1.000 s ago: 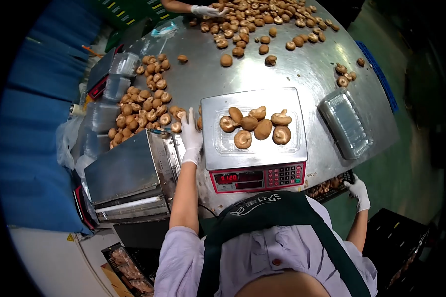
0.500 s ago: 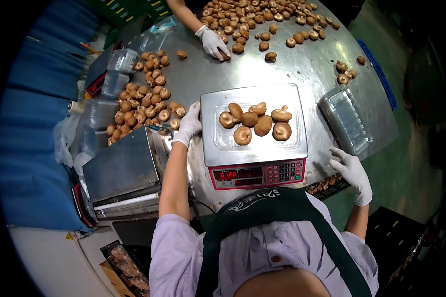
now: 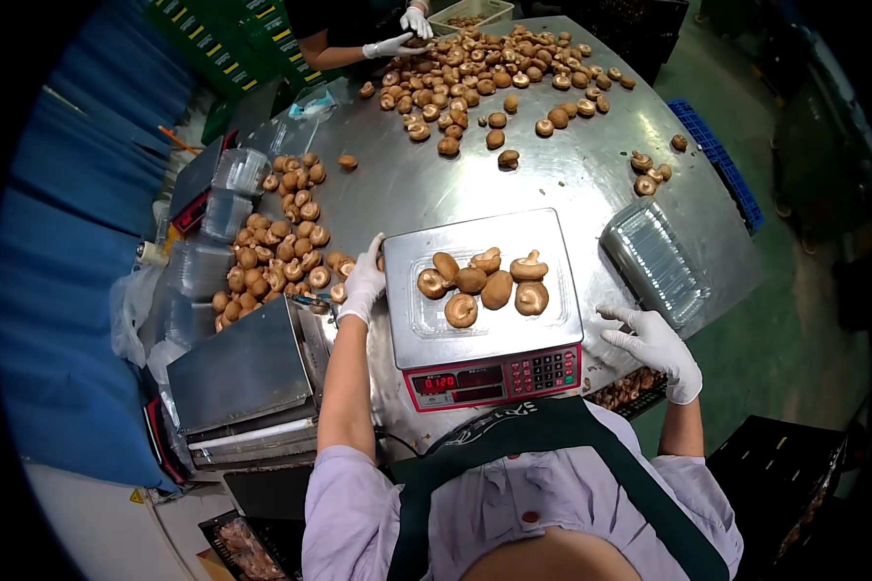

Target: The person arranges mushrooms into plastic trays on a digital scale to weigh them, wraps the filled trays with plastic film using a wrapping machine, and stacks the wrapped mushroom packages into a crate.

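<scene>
On the steel pan of a red digital scale lies a clear plastic tray with several shiitake mushrooms in it, some cap up, some stem up. The display reads 0120. My left hand, in a white glove, is at the scale's left edge, its fingers curved about a brown mushroom that shows only as a small patch; loose mushrooms lie to its left. My right hand, also gloved, hovers palm down near the table's front right edge, fingers apart and holding nothing. Nearest it is a stack of clear plastic trays.
A large mushroom heap covers the far side, where another person's gloved hands work. Another mushroom pile and clear containers line the left. A metal box stands front left. A crate of mushrooms is below the table edge.
The view has shifted, so the scale appears lower. The other person's hand has drawn back from the table's middle to the far heap, where both hands now show. My hands keep nearly the same places.
</scene>
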Tool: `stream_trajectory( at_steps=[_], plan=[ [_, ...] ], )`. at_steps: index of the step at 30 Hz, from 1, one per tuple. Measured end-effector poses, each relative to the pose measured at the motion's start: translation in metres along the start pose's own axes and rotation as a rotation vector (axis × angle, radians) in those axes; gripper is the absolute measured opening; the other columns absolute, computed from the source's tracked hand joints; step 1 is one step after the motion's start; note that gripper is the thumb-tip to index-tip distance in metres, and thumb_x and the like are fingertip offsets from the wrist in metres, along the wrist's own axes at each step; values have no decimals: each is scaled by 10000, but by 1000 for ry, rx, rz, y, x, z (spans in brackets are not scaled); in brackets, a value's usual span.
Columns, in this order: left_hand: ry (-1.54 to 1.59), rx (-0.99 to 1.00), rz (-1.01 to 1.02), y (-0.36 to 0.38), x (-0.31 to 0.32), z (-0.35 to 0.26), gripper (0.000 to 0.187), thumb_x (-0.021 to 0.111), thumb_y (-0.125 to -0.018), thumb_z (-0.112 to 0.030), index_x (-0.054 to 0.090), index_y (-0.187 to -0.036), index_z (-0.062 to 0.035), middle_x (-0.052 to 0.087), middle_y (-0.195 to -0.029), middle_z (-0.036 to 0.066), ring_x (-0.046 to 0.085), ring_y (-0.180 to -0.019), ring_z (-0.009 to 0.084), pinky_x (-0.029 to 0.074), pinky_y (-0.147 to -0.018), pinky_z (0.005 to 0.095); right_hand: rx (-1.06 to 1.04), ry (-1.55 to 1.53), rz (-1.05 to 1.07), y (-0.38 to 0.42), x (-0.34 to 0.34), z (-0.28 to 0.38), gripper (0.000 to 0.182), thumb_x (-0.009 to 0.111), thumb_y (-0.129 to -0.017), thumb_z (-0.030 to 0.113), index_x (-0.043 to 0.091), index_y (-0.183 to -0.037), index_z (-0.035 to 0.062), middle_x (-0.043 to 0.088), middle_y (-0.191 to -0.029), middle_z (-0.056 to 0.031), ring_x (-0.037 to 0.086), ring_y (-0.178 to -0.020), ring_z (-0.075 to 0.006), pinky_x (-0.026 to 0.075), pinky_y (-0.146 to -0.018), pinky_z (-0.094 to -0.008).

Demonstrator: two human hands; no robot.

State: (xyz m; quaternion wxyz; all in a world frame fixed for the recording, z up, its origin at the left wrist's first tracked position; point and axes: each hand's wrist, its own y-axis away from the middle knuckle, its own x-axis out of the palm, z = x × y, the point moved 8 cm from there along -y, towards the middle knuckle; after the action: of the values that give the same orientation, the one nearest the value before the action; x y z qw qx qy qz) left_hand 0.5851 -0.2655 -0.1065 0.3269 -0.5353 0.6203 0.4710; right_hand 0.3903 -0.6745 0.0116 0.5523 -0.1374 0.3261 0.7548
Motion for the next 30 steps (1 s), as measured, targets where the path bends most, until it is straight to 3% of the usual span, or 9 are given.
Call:
stream_trajectory(
  at_steps=[4,8,12,14,16,18,22,27,30],
  plan=[
    [11,255,-148,-43,17,13,489,493,-875,-326,377,-1350,-329,556,-1212,126,553,-1085,318,449,-901,404,-39,-28,0,-8,5,1,486,613,-852,280,531,-1227,-19,639,-973,-252,661,-805,-253,501,-751,-316],
    [5,155,-47,-37,-2,-1,446,542,-834,-300,463,-1273,-301,585,-1168,117,566,-1056,316,452,-893,392,-36,-86,-1,-15,8,10,482,612,-855,286,539,-1222,-17,647,-1009,-218,655,-804,-236,502,-751,-319],
    [309,-1,-336,-15,-45,9,451,615,-735,-151,552,-1180,-194,623,-1069,141,611,-978,279,483,-830,339,-45,-72,-10,-22,10,24,441,603,-852,275,565,-1206,15,665,-945,-198,653,-786,-214,501,-737,-304],
    [598,180,-435,6,-72,-8,481,612,-726,-78,552,-1201,-131,634,-1068,119,621,-958,224,483,-842,313,-116,-126,-53,-30,10,35,427,606,-846,267,575,-1197,27,666,-925,-191,647,-767,-206,501,-731,-298],
    [815,0,-219,49,-91,-50,514,613,-723,-41,543,-1228,-100,629,-1087,87,611,-936,174,490,-836,300,-115,-137,-76,-39,14,50,403,618,-835,234,588,-1187,41,677,-895,-147,632,-748,-164,500,-723,-284],
    [658,558,-244,93,-110,-112,512,631,-731,-64,546,-1234,-104,626,-1070,68,603,-887,141,505,-790,287,-148,-283,-37,-47,21,80,491,662,-804,182,531,-1264,69,664,-962,-111,624,-809,-130,499,-738,-268],
    [569,739,278,166,-69,-189,542,651,-749,-52,509,-1271,-92,592,-1136,68,607,-941,166,505,-768,283,-491,-571,0,-71,63,111,647,715,-766,137,428,-1343,80,600,-1109,-124,578,-1020,-175,475,-862,-291],
    [444,797,-176,176,-79,-179,596,671,-728,-19,476,-1286,-92,581,-1140,115,639,-893,244,524,-741,285,-527,-305,-420,-58,39,106,380,719,-737,109,607,-1090,20,628,-1082,-161,611,-1013,-266,478,-882,-317],
    [245,763,-461,170,-75,-154,587,697,-740,-95,487,-1288,-119,557,-1211,113,599,-981,257,489,-825,353,-507,-90,-636,-46,19,84,414,687,-744,72,575,-1140,27,590,-1147,-190,602,-1022,-292,477,-895,-334]
  ],
)
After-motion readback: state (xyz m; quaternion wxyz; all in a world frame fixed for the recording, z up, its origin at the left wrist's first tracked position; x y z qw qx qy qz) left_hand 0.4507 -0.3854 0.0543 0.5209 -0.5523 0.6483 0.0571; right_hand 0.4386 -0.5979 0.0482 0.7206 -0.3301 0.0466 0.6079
